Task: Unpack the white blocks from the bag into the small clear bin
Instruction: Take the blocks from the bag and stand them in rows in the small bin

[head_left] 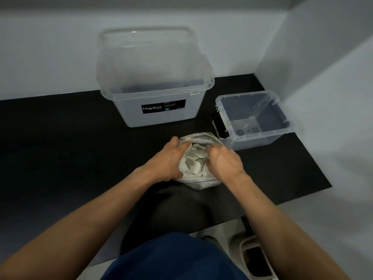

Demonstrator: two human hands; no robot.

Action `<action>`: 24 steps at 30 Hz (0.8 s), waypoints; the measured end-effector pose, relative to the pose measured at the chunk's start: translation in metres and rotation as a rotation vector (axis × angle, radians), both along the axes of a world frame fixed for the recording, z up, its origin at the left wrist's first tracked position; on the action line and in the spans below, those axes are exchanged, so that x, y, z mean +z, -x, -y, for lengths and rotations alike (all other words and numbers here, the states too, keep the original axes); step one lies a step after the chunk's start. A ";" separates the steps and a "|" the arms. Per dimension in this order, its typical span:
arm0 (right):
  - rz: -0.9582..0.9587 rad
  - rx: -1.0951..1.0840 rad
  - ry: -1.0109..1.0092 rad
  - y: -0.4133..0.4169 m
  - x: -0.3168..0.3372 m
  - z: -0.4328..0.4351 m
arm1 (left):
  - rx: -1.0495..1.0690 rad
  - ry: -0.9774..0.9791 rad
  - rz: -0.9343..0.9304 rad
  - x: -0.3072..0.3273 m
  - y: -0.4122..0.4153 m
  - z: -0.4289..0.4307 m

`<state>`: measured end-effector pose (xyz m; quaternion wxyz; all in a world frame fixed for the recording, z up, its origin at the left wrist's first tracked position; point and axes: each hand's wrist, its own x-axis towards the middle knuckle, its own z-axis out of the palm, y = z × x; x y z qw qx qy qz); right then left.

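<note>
White walls closed round a black mat (pixel 60 148) that covered the work surface, with a large clear bin (pixel 161 93) labelled Megabox standing in the upper centre of the frame and the small clear bin (pixel 260 136) just to its right, at the centre right. The bag (pixel 198 181) sat upright at the middle of the frame, near the small bin's lower left corner, its mouth open and the white blocks (pixel 193 160) heaped inside it. The left hand (pixel 169 160) curled round the left edge of the bag's mouth and the right hand (pixel 224 164) had its fingers curled at the right edge, apparently pinching the film there, so both seemed to be holding the bag open rather than holding any block. No white block showed in the small bin, so the unpacking looked to be at its very start: the opening of the bag. The next move would call for one hand to steady the bag while the other went in, gripped a block and carried it up and right over the small bin's rim, keeping clear of the large bin
</note>
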<state>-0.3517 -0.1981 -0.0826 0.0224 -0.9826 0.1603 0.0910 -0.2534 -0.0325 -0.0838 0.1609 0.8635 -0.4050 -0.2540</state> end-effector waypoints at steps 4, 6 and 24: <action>-0.009 0.058 0.023 -0.003 -0.001 0.002 | 0.010 0.054 0.064 0.003 -0.001 0.001; 0.016 0.090 0.010 -0.003 0.002 0.007 | 0.081 0.102 0.116 0.007 0.002 0.002; 0.384 0.196 -0.189 0.039 0.021 0.042 | -0.025 -0.232 0.582 -0.012 0.040 0.044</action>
